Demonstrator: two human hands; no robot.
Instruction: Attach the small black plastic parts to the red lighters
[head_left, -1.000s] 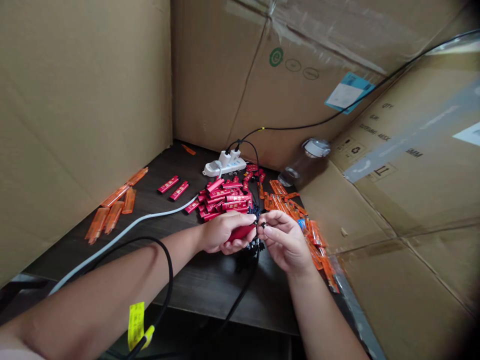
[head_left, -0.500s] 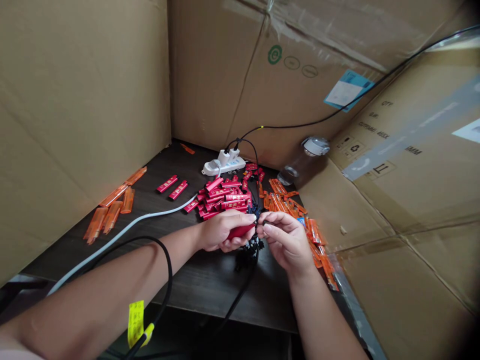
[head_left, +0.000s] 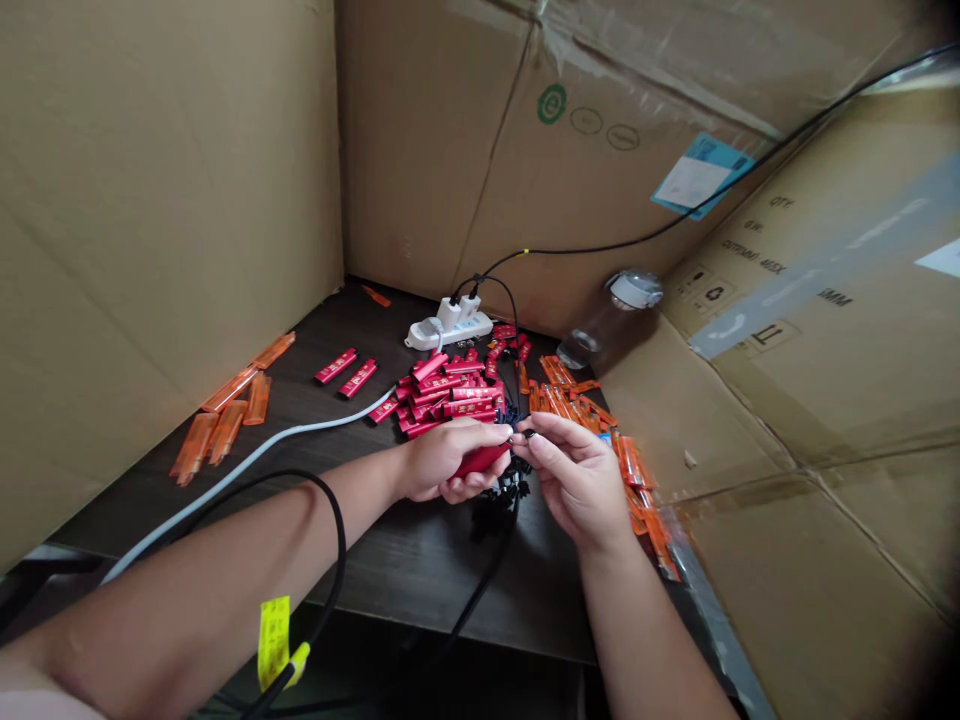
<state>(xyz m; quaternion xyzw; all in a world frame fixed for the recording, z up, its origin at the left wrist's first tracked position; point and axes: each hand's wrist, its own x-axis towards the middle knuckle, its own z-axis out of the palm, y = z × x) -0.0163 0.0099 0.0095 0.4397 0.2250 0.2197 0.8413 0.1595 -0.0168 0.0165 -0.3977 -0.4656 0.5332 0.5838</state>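
Observation:
My left hand (head_left: 444, 462) is closed around a red lighter-like stick (head_left: 482, 461), its tip pointing right. My right hand (head_left: 576, 474) pinches a small black part (head_left: 527, 434) right at that tip, fingers pressed together. Both hands hover over a small heap of black parts (head_left: 501, 496) on the dark table (head_left: 390, 560). Just behind my hands lies a pile of red sticks (head_left: 448, 393), and to the right a spread of orange transparent sticks (head_left: 600, 430).
Cardboard walls (head_left: 165, 200) close in the table on three sides. A white power strip (head_left: 448, 328) with plugs sits at the back, a clear bottle (head_left: 611, 320) beside it. More orange sticks (head_left: 225, 410) lie at the left. White and black cables (head_left: 225, 480) cross the table.
My right hand's fingers have shifted slightly at the lighter's tip; both hands stay in the same spot. The view has barely moved.

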